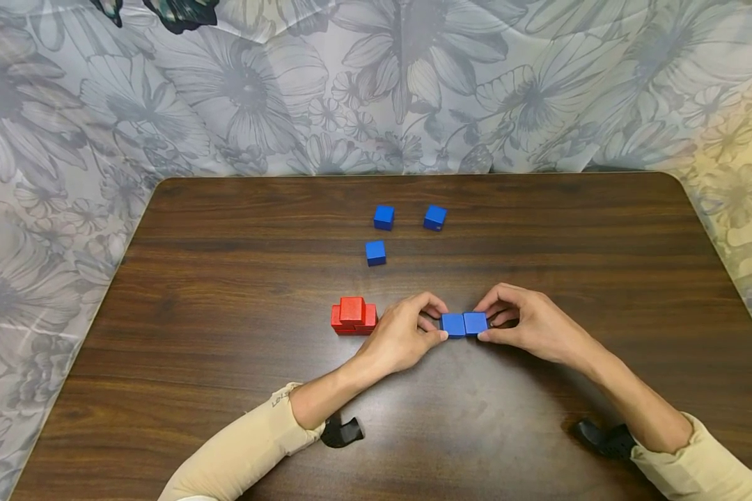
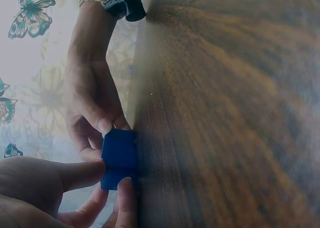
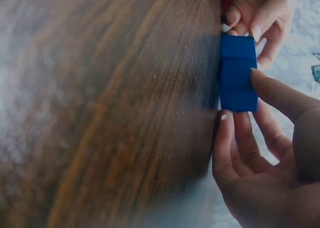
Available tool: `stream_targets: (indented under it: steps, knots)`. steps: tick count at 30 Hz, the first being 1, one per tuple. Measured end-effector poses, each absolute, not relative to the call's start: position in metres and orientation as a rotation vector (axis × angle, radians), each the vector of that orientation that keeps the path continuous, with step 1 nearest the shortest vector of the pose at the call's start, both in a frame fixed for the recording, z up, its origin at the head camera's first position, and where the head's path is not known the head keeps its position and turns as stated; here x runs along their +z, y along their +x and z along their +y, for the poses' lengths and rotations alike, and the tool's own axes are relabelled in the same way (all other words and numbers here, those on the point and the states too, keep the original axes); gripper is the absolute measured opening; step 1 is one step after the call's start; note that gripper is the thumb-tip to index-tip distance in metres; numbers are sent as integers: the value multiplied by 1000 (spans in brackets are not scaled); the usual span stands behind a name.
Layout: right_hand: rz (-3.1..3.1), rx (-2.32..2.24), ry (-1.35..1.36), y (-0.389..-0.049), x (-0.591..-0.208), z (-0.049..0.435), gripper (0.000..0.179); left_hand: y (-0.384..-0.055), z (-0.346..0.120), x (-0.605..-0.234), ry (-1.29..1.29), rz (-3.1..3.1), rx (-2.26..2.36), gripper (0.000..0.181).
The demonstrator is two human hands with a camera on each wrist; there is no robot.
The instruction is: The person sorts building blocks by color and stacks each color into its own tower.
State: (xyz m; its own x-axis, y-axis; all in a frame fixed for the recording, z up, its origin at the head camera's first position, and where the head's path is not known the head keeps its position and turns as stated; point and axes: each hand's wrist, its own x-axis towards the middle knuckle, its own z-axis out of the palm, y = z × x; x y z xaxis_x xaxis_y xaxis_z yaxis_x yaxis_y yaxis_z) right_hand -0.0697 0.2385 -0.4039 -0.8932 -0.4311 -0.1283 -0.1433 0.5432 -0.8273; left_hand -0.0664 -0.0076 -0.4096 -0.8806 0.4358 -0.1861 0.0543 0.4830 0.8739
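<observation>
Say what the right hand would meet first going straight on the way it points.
The nearer blue cube, which the right hand pinches; directly beyond, apparently touching it, a second blue cube.

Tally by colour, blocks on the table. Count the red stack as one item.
Blue blocks: 5 (2 side by side between the left hand and right hand, 3 loose farther back)
Red stack: 1 (pieces partly hidden, can't count them singly)
Total: 6
</observation>
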Motion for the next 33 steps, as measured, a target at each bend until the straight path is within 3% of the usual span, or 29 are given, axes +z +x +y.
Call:
stream_targets:
  steps: [33]
  knots:
    - [2502,-1182,-610,-76,-400,237,34,-66,-8,-408,430,2368,1343,28]
